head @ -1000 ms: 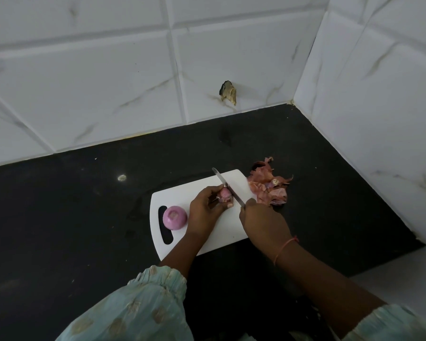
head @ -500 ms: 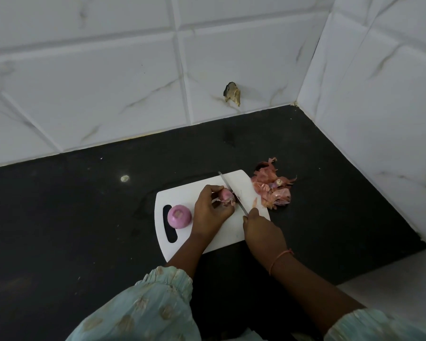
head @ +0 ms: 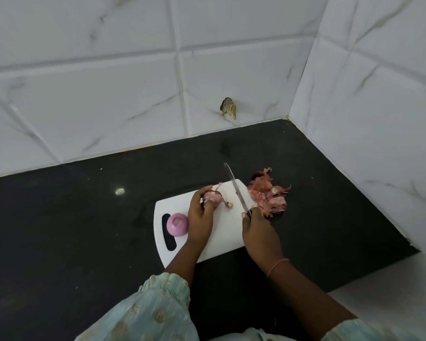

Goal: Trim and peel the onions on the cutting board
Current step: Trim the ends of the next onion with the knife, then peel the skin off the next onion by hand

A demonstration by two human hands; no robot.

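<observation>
My left hand (head: 201, 215) grips a half-skinned onion (head: 213, 196); my right (head: 258, 232) grasps the knife (head: 236, 190) beside it. Next, I judge: strip the hanging peel.

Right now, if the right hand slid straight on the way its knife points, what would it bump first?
Nothing on the board, it seems. The right hand aims its knife at the far wall; the onion sits left of that line, the peels right. Depth is unclear.
</observation>
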